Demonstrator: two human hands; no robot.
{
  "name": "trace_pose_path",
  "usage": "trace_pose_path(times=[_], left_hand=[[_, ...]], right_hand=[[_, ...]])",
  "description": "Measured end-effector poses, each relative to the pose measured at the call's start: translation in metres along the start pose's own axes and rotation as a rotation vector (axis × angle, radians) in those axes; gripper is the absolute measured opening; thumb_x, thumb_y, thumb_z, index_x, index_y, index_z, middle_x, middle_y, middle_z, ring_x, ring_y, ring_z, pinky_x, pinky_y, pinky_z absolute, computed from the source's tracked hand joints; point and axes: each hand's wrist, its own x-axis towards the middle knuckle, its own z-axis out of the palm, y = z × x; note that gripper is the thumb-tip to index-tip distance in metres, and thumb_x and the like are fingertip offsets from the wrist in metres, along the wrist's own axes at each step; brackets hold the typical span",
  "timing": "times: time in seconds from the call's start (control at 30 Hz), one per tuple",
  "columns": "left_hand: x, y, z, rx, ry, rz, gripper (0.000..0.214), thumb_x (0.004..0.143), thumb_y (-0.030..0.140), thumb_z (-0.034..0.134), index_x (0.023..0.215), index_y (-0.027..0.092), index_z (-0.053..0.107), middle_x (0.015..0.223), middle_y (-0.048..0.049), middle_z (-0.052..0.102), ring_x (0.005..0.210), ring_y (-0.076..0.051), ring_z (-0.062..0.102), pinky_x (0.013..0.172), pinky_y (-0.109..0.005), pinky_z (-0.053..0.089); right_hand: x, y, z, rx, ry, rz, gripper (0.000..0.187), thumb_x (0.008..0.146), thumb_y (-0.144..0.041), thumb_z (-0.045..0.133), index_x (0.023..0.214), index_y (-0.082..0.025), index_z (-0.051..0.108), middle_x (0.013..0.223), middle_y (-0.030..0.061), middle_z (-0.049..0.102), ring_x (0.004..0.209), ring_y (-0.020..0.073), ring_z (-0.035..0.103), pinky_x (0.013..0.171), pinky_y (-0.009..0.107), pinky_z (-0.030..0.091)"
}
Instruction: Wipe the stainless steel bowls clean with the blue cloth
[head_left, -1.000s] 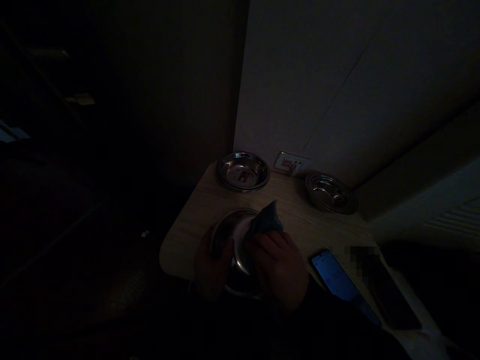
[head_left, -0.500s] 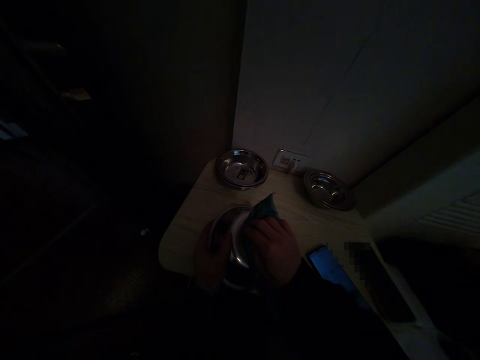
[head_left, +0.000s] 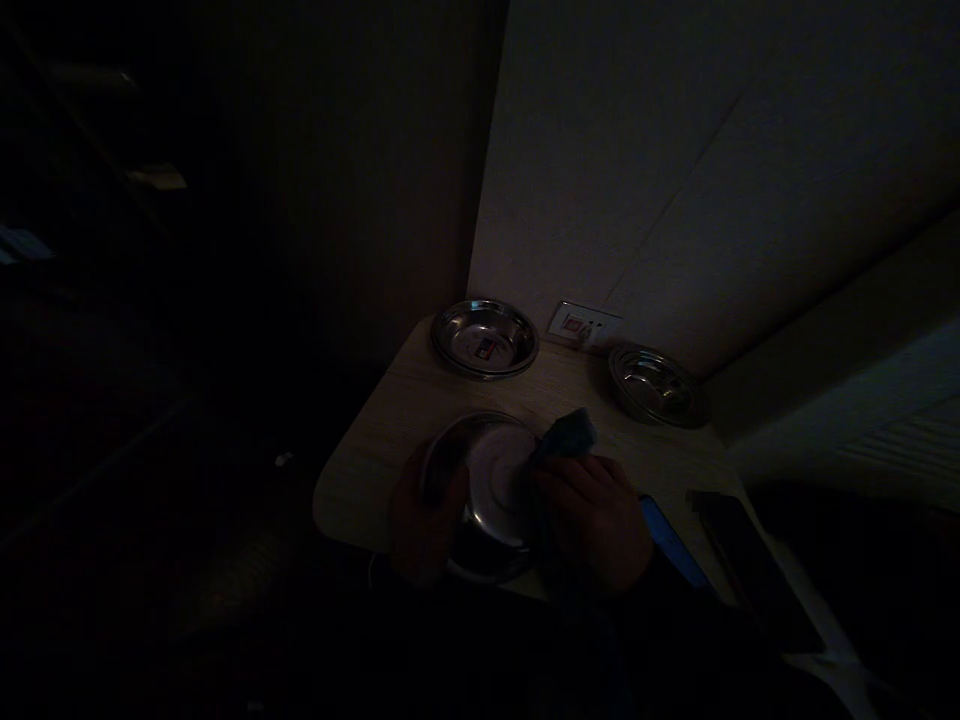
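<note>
In the dim head view, my left hand (head_left: 427, 520) grips the left rim of a shiny metal bowl (head_left: 499, 485), its thumb over the edge. The bowl is tilted above the front of the table. A dark bluish-green cloth (head_left: 571, 433) is bunched under the fingers of my right hand (head_left: 596, 510), which is closed on it at the bowl's right side. Part of the cloth is hidden beneath that hand. The bowl's lower edge fades into shadow.
Metal dishes (head_left: 486, 340) with a dark label stand at the table's back left corner. More metal bowls (head_left: 657, 385) sit at the back right. A wall socket (head_left: 585, 325) is between them. A lit phone (head_left: 671, 545) and a dark flat object (head_left: 757, 570) lie on the table (head_left: 367, 450) at right.
My right hand and the cloth have slid right across the bowl, uncovering more of its surface and covering part of the phone. My left hand keeps its hold on the rim.
</note>
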Motion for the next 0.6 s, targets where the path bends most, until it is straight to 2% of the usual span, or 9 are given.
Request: trace_pose_path(times=[0.1, 0.27, 0.6], left_hand=[[-0.001, 0.000, -0.001, -0.002, -0.004, 0.025, 0.044, 0.074, 0.041, 0.057, 0.109, 0.016, 0.061, 0.108, -0.0092, 0.069, 0.101, -0.024, 0.064, 0.087, -0.034, 0.050], [-0.002, -0.003, 0.000, 0.023, 0.001, -0.027, 0.045, 0.073, 0.042, 0.058, 0.110, 0.017, 0.061, 0.107, -0.0092, 0.069, 0.101, -0.025, 0.063, 0.087, -0.036, 0.050], [-0.001, 0.000, 0.001, 0.004, 0.004, -0.014, 0.048, 0.070, 0.045, 0.056, 0.107, 0.014, 0.062, 0.105, -0.0105, 0.070, 0.098, -0.025, 0.065, 0.084, -0.035, 0.052]], right_hand=[[0.004, -0.006, 0.003, 0.027, 0.028, -0.006, 0.015, 0.088, -0.016, 0.052, 0.097, -0.016, 0.065, 0.094, 0.0059, 0.069, 0.082, 0.0202, 0.054, 0.072, 0.035, 0.034], [0.009, -0.010, 0.002, 0.058, 0.046, -0.067, 0.018, 0.092, -0.018, 0.047, 0.097, -0.018, 0.065, 0.093, 0.0040, 0.070, 0.081, 0.0194, 0.054, 0.074, 0.035, 0.034], [0.009, -0.019, 0.002, 0.084, 0.028, -0.018, 0.018, 0.092, -0.019, 0.048, 0.096, -0.019, 0.066, 0.093, 0.0037, 0.070, 0.082, 0.0197, 0.054, 0.074, 0.036, 0.034]])
